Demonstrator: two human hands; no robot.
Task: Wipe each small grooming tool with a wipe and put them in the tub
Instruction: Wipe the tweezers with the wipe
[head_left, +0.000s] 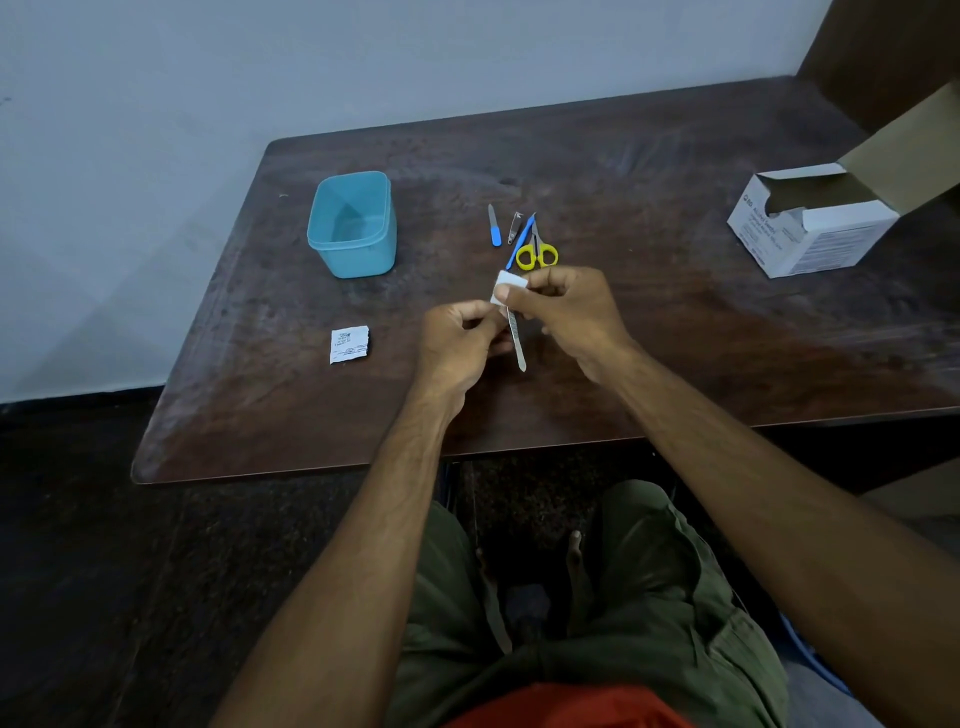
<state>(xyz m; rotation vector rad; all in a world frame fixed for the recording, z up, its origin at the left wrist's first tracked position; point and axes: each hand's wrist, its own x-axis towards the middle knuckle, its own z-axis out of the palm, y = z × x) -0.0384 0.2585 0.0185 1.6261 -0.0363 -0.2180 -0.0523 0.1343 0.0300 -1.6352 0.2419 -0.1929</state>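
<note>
Seated person seen from above: 2 bare forearms, olive-green trousers, a red-orange top.

Both arms are uncovered from the bottom edge of the view to the wrists, with no sleeve, watch, ring or band showing on either the left hand (460, 338) or the right hand (571, 312). Fine hair shows along the forearms, and tendons stand out on the left one near the wrist. The trousers (649, 597) are a dull olive green, loose and creased, with folds across both thighs and a stitched seam line on the right leg. A strip of red-orange fabric (566, 709) from the top shows at the bottom edge. 2 bare feet show dimly in the shadow between the knees.
</note>
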